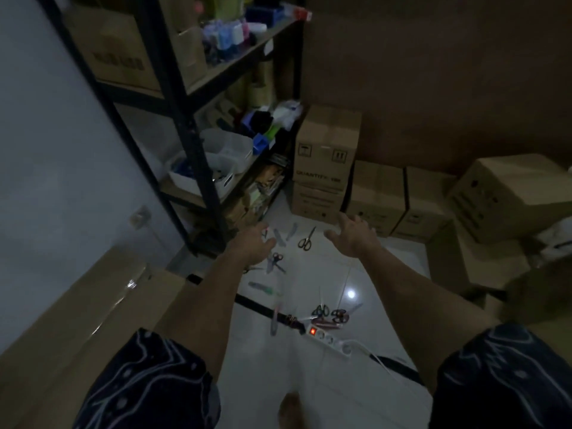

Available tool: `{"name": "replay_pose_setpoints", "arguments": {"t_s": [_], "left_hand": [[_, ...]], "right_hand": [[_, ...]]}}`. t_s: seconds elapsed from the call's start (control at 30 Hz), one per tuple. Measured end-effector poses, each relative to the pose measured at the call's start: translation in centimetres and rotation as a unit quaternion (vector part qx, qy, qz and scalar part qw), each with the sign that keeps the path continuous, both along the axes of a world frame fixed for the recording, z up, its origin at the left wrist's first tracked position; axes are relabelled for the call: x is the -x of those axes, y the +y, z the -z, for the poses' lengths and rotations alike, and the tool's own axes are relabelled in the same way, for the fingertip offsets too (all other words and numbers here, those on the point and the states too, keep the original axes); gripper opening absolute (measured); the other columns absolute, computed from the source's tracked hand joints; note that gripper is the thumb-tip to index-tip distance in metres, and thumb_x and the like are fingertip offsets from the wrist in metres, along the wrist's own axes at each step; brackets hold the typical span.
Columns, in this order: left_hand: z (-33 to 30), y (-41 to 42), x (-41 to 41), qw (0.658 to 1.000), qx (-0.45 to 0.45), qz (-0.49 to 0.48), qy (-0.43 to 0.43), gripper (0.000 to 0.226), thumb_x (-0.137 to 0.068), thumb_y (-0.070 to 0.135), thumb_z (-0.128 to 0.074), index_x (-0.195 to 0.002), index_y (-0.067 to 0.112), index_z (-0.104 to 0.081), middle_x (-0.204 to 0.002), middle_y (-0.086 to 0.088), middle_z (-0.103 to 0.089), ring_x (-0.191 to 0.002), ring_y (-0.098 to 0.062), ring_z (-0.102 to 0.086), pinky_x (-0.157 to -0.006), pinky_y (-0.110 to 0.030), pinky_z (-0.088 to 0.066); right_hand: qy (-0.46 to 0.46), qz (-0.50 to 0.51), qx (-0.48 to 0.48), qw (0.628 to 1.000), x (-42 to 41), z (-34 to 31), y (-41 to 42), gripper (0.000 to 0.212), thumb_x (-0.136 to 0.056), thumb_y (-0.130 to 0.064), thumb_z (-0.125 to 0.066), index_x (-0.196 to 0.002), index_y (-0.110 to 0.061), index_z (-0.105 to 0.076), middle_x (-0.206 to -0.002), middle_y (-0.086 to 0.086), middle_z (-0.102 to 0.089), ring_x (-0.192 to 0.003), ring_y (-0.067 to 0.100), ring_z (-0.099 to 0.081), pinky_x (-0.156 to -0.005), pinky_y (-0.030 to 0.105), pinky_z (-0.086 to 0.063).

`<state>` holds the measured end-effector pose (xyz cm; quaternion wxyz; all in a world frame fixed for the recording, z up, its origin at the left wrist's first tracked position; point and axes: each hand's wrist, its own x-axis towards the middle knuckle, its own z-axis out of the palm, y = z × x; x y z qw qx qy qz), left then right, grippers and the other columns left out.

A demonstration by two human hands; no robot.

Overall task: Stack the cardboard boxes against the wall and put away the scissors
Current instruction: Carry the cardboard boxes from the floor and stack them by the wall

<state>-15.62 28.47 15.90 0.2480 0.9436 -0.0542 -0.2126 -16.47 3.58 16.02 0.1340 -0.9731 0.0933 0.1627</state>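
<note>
Both my arms reach forward over a white tiled floor. My left hand (252, 244) and my right hand (351, 232) hang with relaxed, spread fingers and hold nothing. Several scissors lie scattered on the floor: one black-handled pair (306, 239) between my hands, another pair (275, 261) under my left hand, a cluster (329, 314) nearer me. Cardboard boxes stand against the brown wall: a stack of two (325, 162), lower boxes (399, 199) to its right, and a tilted box (510, 196) at the far right.
A black metal shelf rack (192, 134) with bins and boxes fills the left. A flat cardboard sheet (93, 311) lies at lower left. A white power strip (331, 339) with a red switch and a black cable cross the floor. More cardboard (464, 261) sits at right.
</note>
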Motion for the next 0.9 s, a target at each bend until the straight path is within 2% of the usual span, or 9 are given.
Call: {"name": "replay_pose_setpoints", "arguments": {"t_s": [0.13,0.3,0.37,0.43,0.5,0.63,0.73,0.83,0.9], "left_hand": [[0.9,-4.5,-7.1,0.999,0.034,-0.017,0.013,0.059,-0.09,0.048,-0.051,-0.141,0.019,-0.042,-0.143,-0.011,-0.047,-0.124,-0.03,-0.048,-0.103,-0.043,-0.044],[0.9,-9.9,-14.3,0.998,0.044,-0.024,0.048,0.06,-0.095,0.048,-0.046,-0.148,0.023,-0.032,-0.149,-0.005,-0.041,-0.129,-0.028,-0.045,-0.105,-0.039,-0.04],[1.7,-12.6,-18.7,0.996,0.056,-0.032,0.059,0.061,-0.097,0.045,-0.046,-0.15,0.021,-0.028,-0.152,-0.006,-0.037,-0.132,-0.027,-0.043,-0.106,-0.038,-0.039],[2.4,-15.0,-23.1,0.996,0.061,-0.043,0.054,0.055,-0.099,0.037,-0.045,-0.148,0.014,-0.032,-0.149,-0.01,-0.041,-0.129,-0.028,-0.046,-0.102,-0.033,-0.042],[3.5,-18.0,-27.4,0.995,0.073,-0.055,0.038,0.044,-0.1,0.028,-0.045,-0.14,0.009,-0.042,-0.14,-0.012,-0.05,-0.121,-0.028,-0.051,-0.094,-0.031,-0.044],[7.1,-25.6,-37.6,0.982,0.089,-0.161,0.047,0.047,-0.1,0.031,-0.045,-0.142,0.009,-0.041,-0.143,-0.011,-0.047,-0.125,-0.028,-0.049,-0.098,-0.029,-0.039],[9.1,-30.8,-43.7,0.973,0.134,-0.17,0.077,0.042,-0.104,0.029,-0.036,-0.141,0.012,-0.043,-0.145,-0.004,-0.044,-0.124,-0.023,-0.047,-0.097,-0.023,-0.036],[11.0,-35.2,-50.2,0.942,0.204,-0.248,0.103,0.047,-0.103,0.035,-0.035,-0.147,0.018,-0.033,-0.151,0.002,-0.037,-0.133,-0.019,-0.04,-0.095,-0.014,-0.025],[12.8,-37.2,-53.8,0.917,0.22,-0.301,0.139,0.062,-0.101,0.045,-0.034,-0.154,0.018,-0.016,-0.153,0.004,-0.029,-0.139,-0.02,-0.033,-0.1,-0.015,-0.023]], "right_hand": [[0.011,0.024,-0.003,1.0,-8.0,-0.7,-4.8,0.072,-0.096,-0.062,-0.04,-0.155,-0.027,-0.02,-0.155,0.017,-0.031,-0.14,0.038,-0.032,-0.112,0.05,-0.028],[0.021,0.024,-0.013,0.999,-17.0,-0.5,-10.3,0.07,-0.095,-0.058,-0.043,-0.155,-0.031,-0.019,-0.157,0.014,-0.029,-0.14,0.038,-0.031,-0.111,0.052,-0.029],[0.028,0.018,-0.008,0.999,-22.2,0.6,-13.1,0.071,-0.092,-0.061,-0.04,-0.154,-0.034,-0.021,-0.16,0.011,-0.024,-0.142,0.037,-0.028,-0.114,0.052,-0.029],[0.027,0.026,-0.02,0.999,-27.5,1.5,-15.7,0.069,-0.097,-0.058,-0.041,-0.156,-0.032,-0.016,-0.16,0.013,-0.022,-0.144,0.036,-0.025,-0.114,0.05,-0.026],[0.018,0.012,-0.016,1.0,-32.9,2.3,-18.5,0.069,-0.099,-0.055,-0.041,-0.157,-0.03,-0.013,-0.161,0.014,-0.02,-0.146,0.036,-0.023,-0.114,0.05,-0.024],[0.033,-0.046,-0.024,0.998,-46.2,4.4,-24.4,0.07,-0.1,-0.054,-0.04,-0.158,-0.029,-0.01,-0.161,0.012,-0.019,-0.145,0.037,-0.023,-0.115,0.051,-0.025],[0.036,-0.082,-0.003,0.996,-54.0,5.5,-27.6,0.071,-0.099,-0.057,-0.04,-0.158,-0.03,-0.011,-0.16,0.013,-0.021,-0.145,0.036,-0.023,-0.115,0.05,-0.027],[0.037,-0.104,-0.007,0.994,-61.4,7.3,-30.2,0.072,-0.098,-0.059,-0.04,-0.158,-0.029,-0.013,-0.158,0.014,-0.026,-0.144,0.036,-0.026,-0.113,0.049,-0.028],[0.051,-0.113,-0.015,0.992,-65.7,9.0,-31.3,0.073,-0.098,-0.061,-0.039,-0.158,-0.027,-0.013,-0.161,0.013,-0.022,-0.144,0.037,-0.026,-0.113,0.051,-0.027]]}}
